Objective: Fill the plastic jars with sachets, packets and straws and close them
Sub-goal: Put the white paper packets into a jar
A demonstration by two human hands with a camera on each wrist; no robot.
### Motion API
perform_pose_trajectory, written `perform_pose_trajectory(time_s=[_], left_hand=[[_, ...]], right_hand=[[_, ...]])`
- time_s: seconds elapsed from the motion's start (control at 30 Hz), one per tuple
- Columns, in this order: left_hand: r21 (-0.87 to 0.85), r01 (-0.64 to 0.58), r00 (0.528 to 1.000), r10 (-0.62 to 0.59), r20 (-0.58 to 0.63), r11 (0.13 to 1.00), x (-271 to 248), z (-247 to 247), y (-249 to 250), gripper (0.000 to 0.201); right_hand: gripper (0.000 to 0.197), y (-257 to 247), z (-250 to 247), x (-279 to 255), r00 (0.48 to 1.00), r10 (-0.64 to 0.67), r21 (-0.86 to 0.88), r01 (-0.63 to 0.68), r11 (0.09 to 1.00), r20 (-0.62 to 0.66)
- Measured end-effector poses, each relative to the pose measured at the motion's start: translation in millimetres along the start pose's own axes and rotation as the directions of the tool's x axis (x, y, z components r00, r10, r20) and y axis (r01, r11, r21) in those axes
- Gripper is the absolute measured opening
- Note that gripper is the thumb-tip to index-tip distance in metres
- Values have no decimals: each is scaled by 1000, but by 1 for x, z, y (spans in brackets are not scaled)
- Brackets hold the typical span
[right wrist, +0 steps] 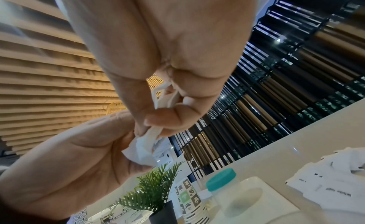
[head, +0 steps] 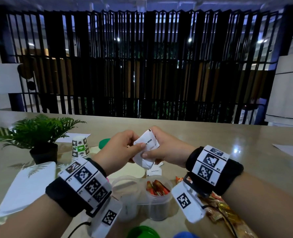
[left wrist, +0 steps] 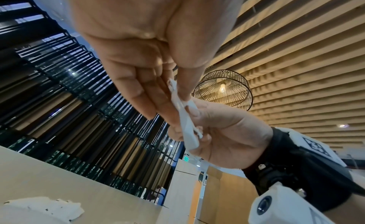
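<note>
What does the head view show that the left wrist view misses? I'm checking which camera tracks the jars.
Only the head view shows the two open jars: one holds red sachets, the other looks empty. Only the left wrist view shows a wicker ceiling lamp. Both show the left hand and right hand pinching white sachets.

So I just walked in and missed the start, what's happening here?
A person is filling plastic jars at a table. Both hands, the left hand and right hand, hold a bunch of white sachets above two open jars. The right jar already has red packets in it; the left jar looks almost empty. A green lid lies near the table's front edge, so neither jar is closed yet.
</note>
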State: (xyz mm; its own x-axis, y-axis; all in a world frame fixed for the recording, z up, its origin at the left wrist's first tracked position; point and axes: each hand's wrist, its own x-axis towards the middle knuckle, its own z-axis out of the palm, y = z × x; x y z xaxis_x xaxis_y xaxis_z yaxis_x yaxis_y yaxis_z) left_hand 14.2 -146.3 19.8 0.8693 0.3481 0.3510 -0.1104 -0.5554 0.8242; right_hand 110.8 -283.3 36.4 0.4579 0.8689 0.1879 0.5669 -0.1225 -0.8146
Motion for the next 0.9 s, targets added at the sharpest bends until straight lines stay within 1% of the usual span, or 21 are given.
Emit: perform_pose_trajectory(time_s=[0.1,0.17,0.2,0.3,0.37,0.43,0.57,0.63,0.73,0.8,0.87,0.9], left_hand=[[16,-8,999,8,-44,1000,-1,-2,-5,14],[-12,0,996,-1,-88,1000,-2,-3,-10,14],[-45,7,994,-12,-111,999,-3,-4,-11,14],[-143,31,988,-51,-145,989,-6,-4,-14,13],[-145,32,987,-53,-150,989,-8,-3,-14,13],[-129,32,987,-52,-155,991,-9,-5,-15,13],[-43,26,985,-33,-171,999,-11,-12,-17,18],[2,29,987,-28,-160,1000,-14,-15,-17,23],[116,-23,988,40,-146,993,-19,-21,-16,24],[251,-75,985,110,-130,965,-22,-27,-11,20],[384,-125,984,165,-74,915,-24,-35,-5,16],[423,-150,983,181,-35,894,-24,-38,-3,15]], right_hand=[[51,2,3,-2,1000,17,57,-16,998,-19],[53,5,2,-2,999,43,125,-41,991,-17],[47,6,1,-3,998,63,165,-60,984,-13],[19,10,-2,-6,994,111,248,-109,963,5],[13,14,-1,-6,994,109,278,-105,955,1],[10,16,2,-4,994,106,268,-97,958,-22],[8,19,6,-3,990,107,240,-82,967,-92],[8,19,6,-2,986,115,230,-85,969,-117],[10,17,5,-2,982,143,175,-121,977,-121],[12,14,4,-4,984,156,155,-141,978,-91],[14,11,3,-6,986,157,111,-149,983,-63],[15,9,3,-7,987,151,59,-147,987,-59]])
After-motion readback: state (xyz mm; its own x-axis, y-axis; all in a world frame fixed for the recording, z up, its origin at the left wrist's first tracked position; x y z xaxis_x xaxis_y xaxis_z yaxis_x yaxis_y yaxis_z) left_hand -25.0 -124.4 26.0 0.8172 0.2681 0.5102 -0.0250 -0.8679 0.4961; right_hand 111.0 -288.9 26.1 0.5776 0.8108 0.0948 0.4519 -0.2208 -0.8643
